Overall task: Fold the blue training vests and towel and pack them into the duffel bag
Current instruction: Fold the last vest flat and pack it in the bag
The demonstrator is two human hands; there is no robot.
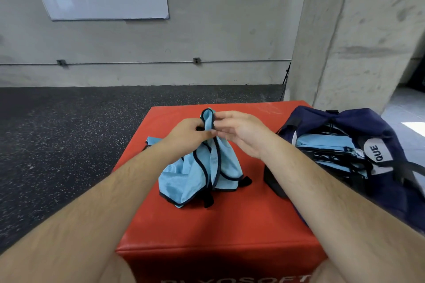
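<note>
Both hands are working at the top of a light blue training vest [184, 174]: the left hand [187, 132] is gripping bunched fabric in curled fingers, while the right hand [241, 132], fingers half extended, appears to be pinching the dark-trimmed shoulder loop just beside it. Below them the vest is hanging crumpled, its lower hem resting on the middle of the red plyo box [230, 225]. To fold it well, I judge the hands should be moving apart along the trim to find both shoulders, shaking the cloth flat before laying it down. On the right, the navy duffel bag [379, 126] is lying open on the box's edge, with folded vests [322, 141] already stacked inside. Farther left, beyond the left wrist, another blue cloth [152, 141] is peeking out; whether vest or towel is unclear.
</note>
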